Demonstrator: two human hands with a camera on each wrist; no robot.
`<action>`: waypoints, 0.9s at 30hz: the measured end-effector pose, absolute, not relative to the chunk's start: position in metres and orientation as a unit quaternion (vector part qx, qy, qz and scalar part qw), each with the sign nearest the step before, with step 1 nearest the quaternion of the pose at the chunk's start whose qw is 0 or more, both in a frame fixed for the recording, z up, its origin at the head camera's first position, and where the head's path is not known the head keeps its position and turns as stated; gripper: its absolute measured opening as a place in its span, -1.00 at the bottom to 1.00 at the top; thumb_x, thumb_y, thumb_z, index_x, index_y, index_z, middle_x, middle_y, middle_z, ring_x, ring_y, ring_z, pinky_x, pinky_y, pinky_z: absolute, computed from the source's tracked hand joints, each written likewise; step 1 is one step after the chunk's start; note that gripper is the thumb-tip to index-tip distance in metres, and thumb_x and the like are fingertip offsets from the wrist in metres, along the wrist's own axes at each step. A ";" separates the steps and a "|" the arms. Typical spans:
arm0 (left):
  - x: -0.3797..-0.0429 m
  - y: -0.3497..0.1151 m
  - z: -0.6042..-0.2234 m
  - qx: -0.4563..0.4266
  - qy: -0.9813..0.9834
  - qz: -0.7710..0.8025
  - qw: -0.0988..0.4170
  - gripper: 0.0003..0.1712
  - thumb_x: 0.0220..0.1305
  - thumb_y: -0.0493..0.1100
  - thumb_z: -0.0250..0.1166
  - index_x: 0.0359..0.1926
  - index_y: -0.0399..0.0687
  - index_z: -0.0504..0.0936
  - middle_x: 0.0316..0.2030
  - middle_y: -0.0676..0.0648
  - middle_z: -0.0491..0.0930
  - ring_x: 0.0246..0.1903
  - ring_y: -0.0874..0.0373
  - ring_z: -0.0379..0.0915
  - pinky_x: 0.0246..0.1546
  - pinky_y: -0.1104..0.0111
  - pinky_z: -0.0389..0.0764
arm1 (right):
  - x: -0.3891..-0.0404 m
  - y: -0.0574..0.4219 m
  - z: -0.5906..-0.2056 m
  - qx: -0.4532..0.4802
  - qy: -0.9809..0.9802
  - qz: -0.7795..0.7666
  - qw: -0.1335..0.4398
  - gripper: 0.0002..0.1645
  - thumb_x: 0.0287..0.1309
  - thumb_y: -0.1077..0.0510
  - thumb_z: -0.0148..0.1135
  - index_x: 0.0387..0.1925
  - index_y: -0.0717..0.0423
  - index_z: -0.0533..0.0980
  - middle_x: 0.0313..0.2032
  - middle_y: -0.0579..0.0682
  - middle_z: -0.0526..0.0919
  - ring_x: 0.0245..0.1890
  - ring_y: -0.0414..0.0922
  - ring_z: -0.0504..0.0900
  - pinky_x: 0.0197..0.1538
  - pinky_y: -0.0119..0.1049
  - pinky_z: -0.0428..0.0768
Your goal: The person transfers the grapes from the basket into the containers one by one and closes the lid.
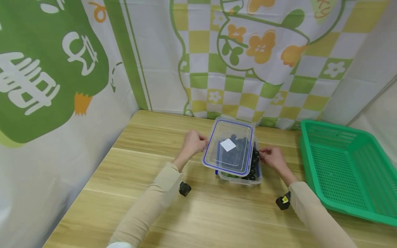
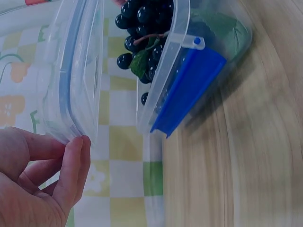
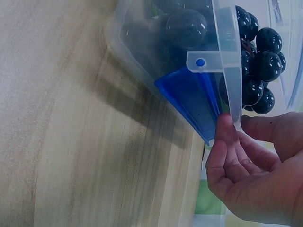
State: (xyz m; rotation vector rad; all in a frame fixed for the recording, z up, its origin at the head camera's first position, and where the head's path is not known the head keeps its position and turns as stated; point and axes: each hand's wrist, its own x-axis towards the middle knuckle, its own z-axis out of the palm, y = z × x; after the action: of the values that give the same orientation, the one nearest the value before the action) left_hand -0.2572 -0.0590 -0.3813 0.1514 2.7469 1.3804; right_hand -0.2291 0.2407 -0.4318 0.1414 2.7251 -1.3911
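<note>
A clear lid [image 1: 214, 156] with a blue seal and a white label hangs tilted over a clear plastic container [image 1: 238, 181]. My left hand [image 1: 194, 142] pinches the lid's edge between thumb and fingers, as the left wrist view shows. Dark grapes [image 2: 147, 19] with a green leaf [image 2: 138, 64] fill the container and rise above its rim. My right hand [image 1: 273, 158] pinches the container's rim at its right side. Blue side latches [image 2: 189, 90] hang down, unfastened, on the container's walls. In the right wrist view the thumb lies at the rim beside the grapes.
A green plastic basket [image 1: 316, 172] stands on the wooden table [image 1: 198, 220] at the right. Behind the table hangs a checked, printed cloth [image 1: 201, 79]. A small black device [image 1: 185, 189] sits by the left wrist, another [image 1: 283, 202] by the right wrist.
</note>
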 end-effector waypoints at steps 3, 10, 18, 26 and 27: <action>-0.256 -0.052 -0.381 0.047 0.886 0.459 0.039 -0.79 0.06 -0.28 0.21 -0.33 -0.26 0.73 -0.42 -0.23 0.72 -0.71 0.27 0.51 -0.62 0.51 0.61 | -0.228 0.242 -0.433 0.041 0.891 -0.451 0.035 -0.64 0.17 0.34 0.03 -0.08 0.57 0.46 -0.46 0.21 0.70 -0.60 -0.34 0.56 -0.49 -0.49 0.58; -0.256 -0.040 -0.384 0.041 0.874 0.483 0.047 -0.82 0.08 -0.28 0.24 -0.32 -0.28 0.72 -0.38 -0.25 0.72 -0.70 0.23 0.57 -0.62 0.50 0.63 | -0.224 0.241 -0.427 0.034 0.901 -0.432 -0.013 -0.69 0.20 0.31 0.06 -0.12 0.53 0.50 -0.38 0.34 0.67 -0.58 -0.28 0.59 -0.53 -0.52 0.52; -0.254 -0.028 -0.384 0.052 0.869 0.490 0.044 -0.84 0.08 -0.29 0.26 -0.36 -0.28 0.73 -0.42 -0.24 0.72 -0.73 0.23 0.55 -0.65 0.50 0.61 | -0.220 0.233 -0.418 0.040 0.872 -0.468 -0.137 -0.73 0.17 0.34 0.12 -0.12 0.45 0.52 -0.27 0.43 0.63 -0.58 -0.58 0.46 -0.44 -0.71 0.48; -0.253 -0.019 -0.385 0.055 0.833 0.549 0.050 -0.79 0.14 -0.27 0.27 -0.23 -0.31 0.70 -0.35 -0.28 0.70 -0.59 0.07 0.64 -0.53 0.41 0.69 | -0.217 0.237 -0.422 0.013 0.826 -0.503 -0.255 -0.74 0.08 0.42 0.19 -0.15 0.41 0.57 -0.22 0.39 0.65 -0.44 -0.65 0.50 -0.31 -0.80 0.49; -0.253 -0.017 -0.385 0.059 0.823 0.563 0.051 -0.77 0.16 -0.26 0.27 -0.19 -0.31 0.68 -0.34 -0.29 0.70 -0.61 0.13 0.62 -0.48 0.37 0.71 | -0.217 0.239 -0.422 0.008 0.817 -0.509 -0.272 -0.75 0.06 0.43 0.20 -0.16 0.41 0.57 -0.23 0.39 0.66 -0.43 -0.62 0.53 -0.30 -0.80 0.51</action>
State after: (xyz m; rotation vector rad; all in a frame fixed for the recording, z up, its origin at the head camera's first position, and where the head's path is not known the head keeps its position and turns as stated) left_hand -0.2533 -0.0175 -0.3852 0.1785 2.5028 1.7138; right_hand -0.2165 0.2387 -0.4218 0.0301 3.1342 -1.9510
